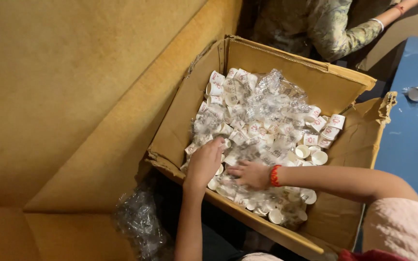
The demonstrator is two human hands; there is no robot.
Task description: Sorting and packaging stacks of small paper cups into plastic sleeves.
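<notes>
Both hands are in the cardboard box (189,116) — left hand (204,163) curled, right hand (250,174) spread, on small paper cups (262,130); real grip is perhaps unclear.

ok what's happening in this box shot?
A person has both hands in an open cardboard box full of small white paper cups and clear plastic wrap. The left hand and right hand rest on the pile near the front edge. Another person's sleeve shows behind the box.
</notes>
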